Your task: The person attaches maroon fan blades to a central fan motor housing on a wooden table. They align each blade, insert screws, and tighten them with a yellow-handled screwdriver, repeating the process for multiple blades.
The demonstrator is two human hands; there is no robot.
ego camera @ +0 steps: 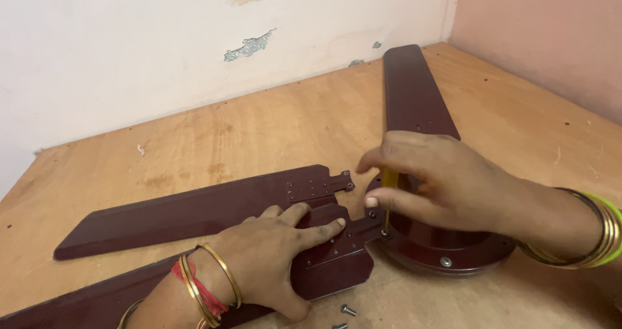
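Two hands were at work over a dismantled ceiling fan, and we start with them. Our right hand (447,183) was curled, thumb and fingertips pinched around the yellow handle of a screwdriver (388,196) held nearly upright, its tip down on a screw where a blade bracket met the motor hub (447,245). Our left hand (275,254) lay flat and spread, palm down, pressing the near blade (324,264) against the desk (194,141), its forefinger stretched toward the bracket. We judged that blade to be stiff and fairly light, a long thin sheet with a smooth, glossy maroon finish that could slide under a loose palm, so a flat press close to the bracket end seemed the sound way to steady it; lifting it would call for a grip near the metal bracket rather than far out along its length, where it would likely flex and swing. The hub looked heavy and dense by comparison, best taken by its rim with both hands. A second blade (188,212) lay loose on the desk just beyond the left hand, its bracket pointing at the hub, and a third blade (411,89) ran from the hub away toward the wall corner. Two small loose screws (345,316) lay on the desk near the left thumb, easy to scatter.
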